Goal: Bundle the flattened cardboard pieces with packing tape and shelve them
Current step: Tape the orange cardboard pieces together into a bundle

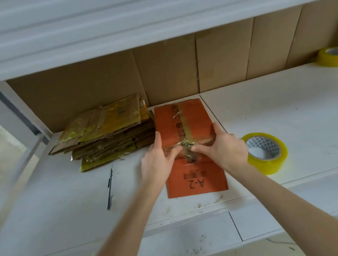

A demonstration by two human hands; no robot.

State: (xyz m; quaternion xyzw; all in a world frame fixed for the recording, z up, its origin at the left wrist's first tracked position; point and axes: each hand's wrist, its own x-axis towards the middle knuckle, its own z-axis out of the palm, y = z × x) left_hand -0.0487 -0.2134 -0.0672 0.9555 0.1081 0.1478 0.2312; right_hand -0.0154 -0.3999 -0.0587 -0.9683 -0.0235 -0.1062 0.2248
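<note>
Head view: we look down at a white shelf.
Orange bundle: centre, lying on a larger orange sheet marked A-2.
Left hand: we grip the bundle's near-left edge.
Right hand: we pinch tape at its near edge.
Tape roll: just right.
Taped stack: far left.

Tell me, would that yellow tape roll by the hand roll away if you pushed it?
Probably not: the round yellow packing tape roll lies flat on the white shelf, so it would likely slide. Tipped onto its edge, it could roll. It looks thick, maybe fairly heavy.
</note>
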